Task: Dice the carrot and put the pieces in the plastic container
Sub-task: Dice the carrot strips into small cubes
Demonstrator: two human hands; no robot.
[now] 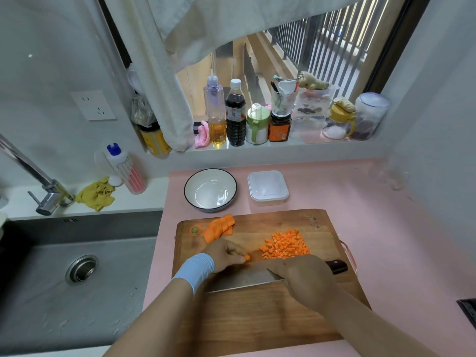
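On the cutting board [257, 313], which lies on the pink surface [386, 215] just right of the sink [77, 279], the dicing step is in hand and, by my judgement, a little past half done. The left hand [226, 253] has its fingers curled and pinches the last stub of a carrot strip [246, 258] against the wood near the board's middle. The right hand [306, 279] is wrapped round the knife [242, 278] where blade meets handle, the broad blade lying across the board just on the near side of that stub. A heap of diced carrot [286, 246] sits toward the board's far right, close to the knife but apart from the left hand. At the far left corner a stack of uncut carrot slabs [219, 228] waits, with the trimmed stem end [196, 230] just beside it. The plastic container [268, 188] stands on the surface beyond the board's far edge, to the right of a white bowl [210, 189]; no carrot shows in it, and I cannot tell whether its lid is on. The next move likely calls for one or two short cuts through the stub with the fingertips tucked back from the edge, then drawing the slabs in for slicing before anything is scooped across.
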